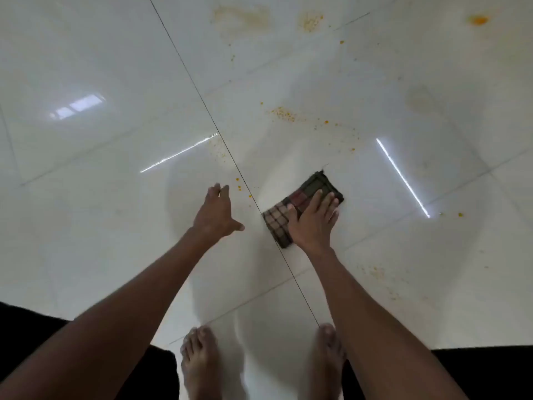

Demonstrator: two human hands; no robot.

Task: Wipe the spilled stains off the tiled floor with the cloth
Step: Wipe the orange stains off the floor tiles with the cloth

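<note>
A folded dark checked cloth (pixel 305 197) lies flat on the white tiled floor (pixel 115 82), just right of a dark grout line. My right hand (pixel 314 223) presses down on its near half, fingers spread over it. My left hand (pixel 217 212) hovers or rests on the floor to the cloth's left, fingers apart and holding nothing. Orange-yellow stains dot the tiles: a speckled patch (pixel 284 114) beyond the cloth, small spots (pixel 238 180) by the grout line, smears (pixel 242 15) far ahead, a bright blob (pixel 478 20) at the far right, and faint specks (pixel 372 271) near my right forearm.
My two bare feet (pixel 202 359) stand on the tiles at the bottom, with dark clothing at both lower corners. Bright light reflections streak the glossy floor (pixel 403 177). A dull dried smudge (pixel 421 99) sits to the far right.
</note>
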